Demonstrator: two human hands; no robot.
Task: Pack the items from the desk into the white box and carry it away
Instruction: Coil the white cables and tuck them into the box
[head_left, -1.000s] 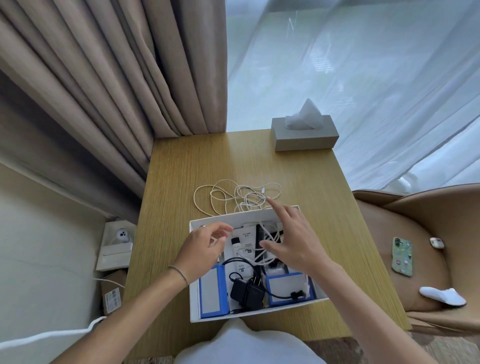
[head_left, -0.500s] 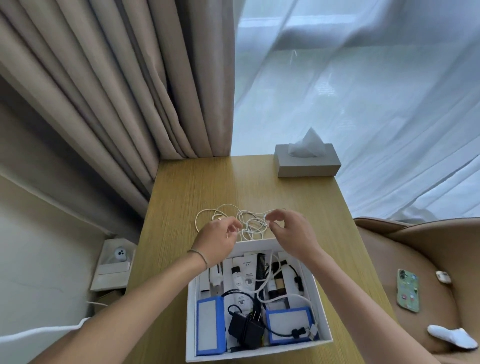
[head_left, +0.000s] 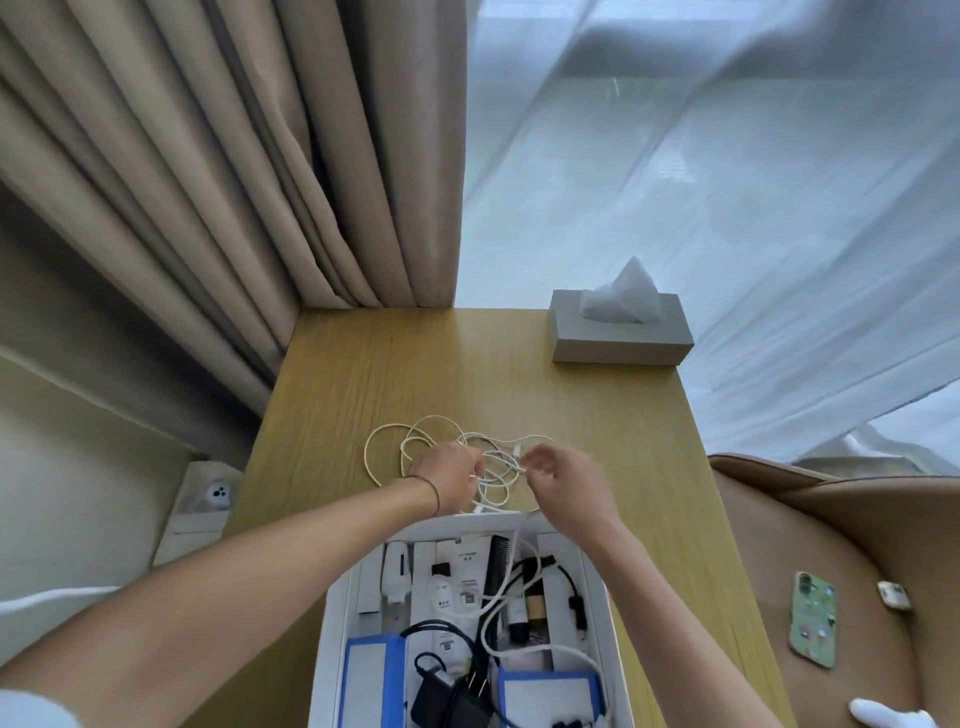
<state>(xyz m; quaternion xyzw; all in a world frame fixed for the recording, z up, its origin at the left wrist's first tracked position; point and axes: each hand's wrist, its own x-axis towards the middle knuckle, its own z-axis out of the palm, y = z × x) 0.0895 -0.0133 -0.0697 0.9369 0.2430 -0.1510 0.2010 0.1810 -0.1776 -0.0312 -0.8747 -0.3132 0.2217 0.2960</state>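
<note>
The white box (head_left: 337, 623) sat at the near edge of the desk (head_left: 363, 374), full of little things (a black charger (head_left: 447, 701) too). Just past its far wall, the left hand (head_left: 449, 480) and right hand (head_left: 563, 486) each pinched the tangled white cable (head_left: 415, 441). A tissue box (head_left: 621, 338) stood at the far right corner.

The wooden desk (head_left: 363, 384) carries a grey tissue box (head_left: 621, 335), tangled white cables (head_left: 415, 447) and the white box (head_left: 337, 639).
</note>
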